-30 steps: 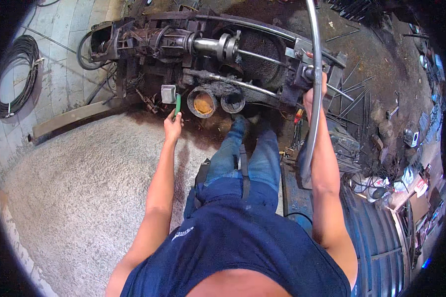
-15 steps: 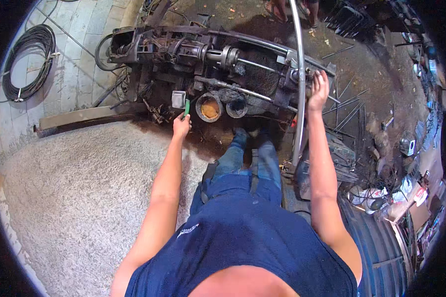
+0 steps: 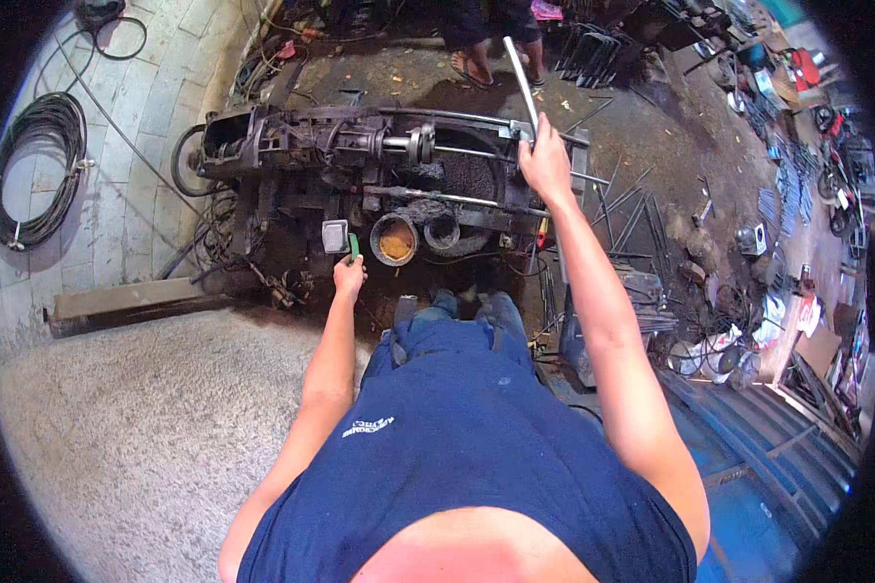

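My left hand [image 3: 350, 279] is closed round the green handle [image 3: 355, 247] of a tool with a grey, square, cup-like head [image 3: 334, 236]. Just right of it stands a round metal can [image 3: 394, 240] with orange-brown stuff inside, beside a second, darker can [image 3: 442, 232]. Farther right, my right hand [image 3: 546, 165] is on a long, shiny metal bar [image 3: 522, 80] that leans away from me, its lower part hidden by the hand. Both hands are at the near side of a greasy machine [image 3: 360, 136] with a chuck-like part [image 3: 420, 144] and long steel rods.
A coil of black cable [image 3: 37, 170] lies on the tiles at left. A beam [image 3: 117, 299] borders the pale rough floor. Another person's feet [image 3: 473, 68] stand beyond the machine. Metal rods [image 3: 632, 209] and scrap litter the right side, near a blue metal sheet [image 3: 749, 486].
The metal bar has swung away from me and left, and my right hand has moved left with it. My left hand keeps the green-handled tool beside the cans. The view has shifted.
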Action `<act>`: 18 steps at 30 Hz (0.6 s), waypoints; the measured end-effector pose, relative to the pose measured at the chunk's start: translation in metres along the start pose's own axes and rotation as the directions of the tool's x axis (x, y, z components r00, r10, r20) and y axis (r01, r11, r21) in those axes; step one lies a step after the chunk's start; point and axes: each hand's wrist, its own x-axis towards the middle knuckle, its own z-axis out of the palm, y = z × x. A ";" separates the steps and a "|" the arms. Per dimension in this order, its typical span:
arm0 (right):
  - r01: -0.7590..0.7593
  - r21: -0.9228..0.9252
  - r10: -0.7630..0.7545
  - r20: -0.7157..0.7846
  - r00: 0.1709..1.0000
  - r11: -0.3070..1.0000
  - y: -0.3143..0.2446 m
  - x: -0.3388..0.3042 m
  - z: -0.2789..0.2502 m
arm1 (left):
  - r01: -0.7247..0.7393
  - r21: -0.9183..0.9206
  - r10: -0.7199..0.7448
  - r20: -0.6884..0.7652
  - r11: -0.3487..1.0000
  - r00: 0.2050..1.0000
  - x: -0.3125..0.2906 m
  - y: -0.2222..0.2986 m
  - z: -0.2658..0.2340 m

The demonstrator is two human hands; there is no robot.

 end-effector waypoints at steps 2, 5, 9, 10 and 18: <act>-0.001 -0.013 0.001 -0.025 1.000 1.000 0.001 0.001 -0.003 | -0.036 -0.003 0.036 -0.004 0.999 0.999 -0.001 0.004 0.001; 0.035 -0.031 -0.037 -0.063 0.997 0.999 0.004 0.000 -0.003 | -0.093 -0.015 0.093 0.013 0.996 0.996 -0.001 0.003 -0.004; 0.011 -0.068 -0.015 -0.063 0.998 0.998 0.005 -0.001 0.002 | -0.094 -0.008 0.094 0.129 0.996 0.987 0.001 0.002 -0.012; -0.003 -0.083 -0.001 -0.044 0.999 0.997 0.003 -0.001 0.000 | -0.105 -0.019 0.107 0.134 0.994 0.985 0.002 0.001 -0.013; -0.045 -0.086 0.044 -0.011 0.999 0.995 -0.001 0.000 -0.004 | -0.144 -0.025 0.146 0.102 0.989 0.984 0.002 -0.003 -0.012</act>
